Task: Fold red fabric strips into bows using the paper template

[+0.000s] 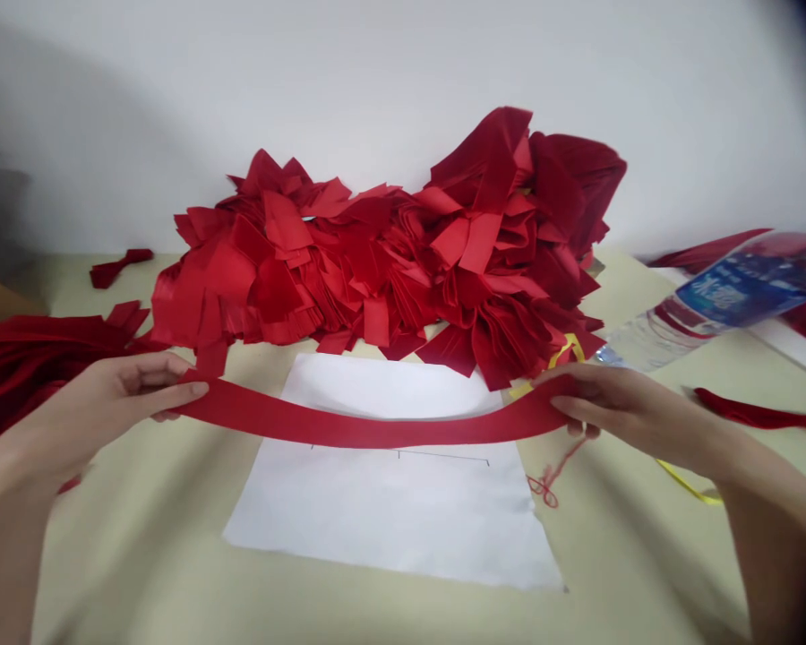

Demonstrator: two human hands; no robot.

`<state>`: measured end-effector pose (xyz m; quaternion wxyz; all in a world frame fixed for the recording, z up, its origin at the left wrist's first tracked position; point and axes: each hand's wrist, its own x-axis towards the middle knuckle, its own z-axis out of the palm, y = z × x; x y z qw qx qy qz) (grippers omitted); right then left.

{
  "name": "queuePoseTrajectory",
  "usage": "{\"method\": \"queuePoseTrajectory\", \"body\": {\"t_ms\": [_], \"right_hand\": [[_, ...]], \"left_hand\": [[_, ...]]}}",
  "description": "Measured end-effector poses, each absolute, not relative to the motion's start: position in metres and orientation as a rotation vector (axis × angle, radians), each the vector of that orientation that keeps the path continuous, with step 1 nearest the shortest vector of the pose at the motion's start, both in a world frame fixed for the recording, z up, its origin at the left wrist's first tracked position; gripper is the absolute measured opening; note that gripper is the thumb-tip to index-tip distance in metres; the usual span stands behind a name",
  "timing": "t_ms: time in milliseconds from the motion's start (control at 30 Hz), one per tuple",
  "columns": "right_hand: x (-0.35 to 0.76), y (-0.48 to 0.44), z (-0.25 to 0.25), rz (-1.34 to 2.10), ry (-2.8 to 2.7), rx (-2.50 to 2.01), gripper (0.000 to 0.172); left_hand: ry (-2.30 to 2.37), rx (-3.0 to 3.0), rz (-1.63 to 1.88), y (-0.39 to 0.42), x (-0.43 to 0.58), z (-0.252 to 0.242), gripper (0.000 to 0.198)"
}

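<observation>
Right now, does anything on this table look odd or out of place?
A thin, tangled red thread lies loose on the cream tabletop, just below the right hand gripping the wide red fabric band. It looks stray beside the heaped red fabric pieces.

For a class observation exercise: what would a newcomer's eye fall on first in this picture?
The big heap of red cloth stands out first, spread across the back of the view. In front of it, the left hand and right hand hold a red strip stretched above a white sheet. At the right edge, a clear bottle with a blue label juts into view.
</observation>
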<state>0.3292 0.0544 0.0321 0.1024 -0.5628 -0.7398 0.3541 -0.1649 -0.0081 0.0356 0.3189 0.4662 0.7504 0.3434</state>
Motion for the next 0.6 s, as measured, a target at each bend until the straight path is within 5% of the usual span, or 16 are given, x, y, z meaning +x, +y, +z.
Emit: {"method": "queuePoseTrajectory", "body": {"t_ms": [267, 467, 600], "right_hand": [[0.290, 0.043, 0.035, 0.391, -2.040, -1.756, 0.040], [0.219, 0.009, 0.005, 1.483, -1.832, -1.275, 0.036], [0.196, 0.000, -0.010, 1.541, -1.778, -1.295, 0.041]], "left_hand": [[1.566, 1.332, 0.769, -0.011, -0.076, 0.026, 0.018], [1.306, 1.265, 0.762, -0.024, -0.016, 0.000, 0.027], [1.275, 1.415, 0.754, -0.029, -0.016, -0.003, 0.025]]}}
